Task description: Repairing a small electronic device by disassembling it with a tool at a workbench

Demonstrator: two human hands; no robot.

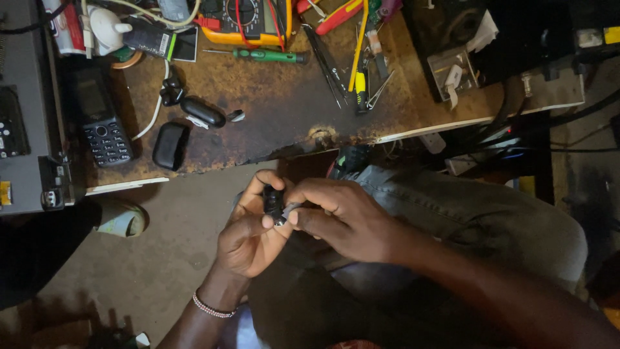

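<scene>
Keypad phone (101,124), green screwdriver (268,55), multimeter (248,22)

Small black object (274,201): mostly hidden by fingers (316,194), kind indeterminable. Orange-cased meter (248,22): cut off at top edge. Grey equipment case (26,110): cut off at left edge.

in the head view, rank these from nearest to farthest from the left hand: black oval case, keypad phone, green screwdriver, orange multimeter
1. black oval case, on the bench up and left of the left hand.
2. keypad phone, farther left near the bench's left end.
3. green screwdriver, higher up the bench, roughly straight above the hand.
4. orange multimeter, at the top edge, just beyond the screwdriver.
</scene>
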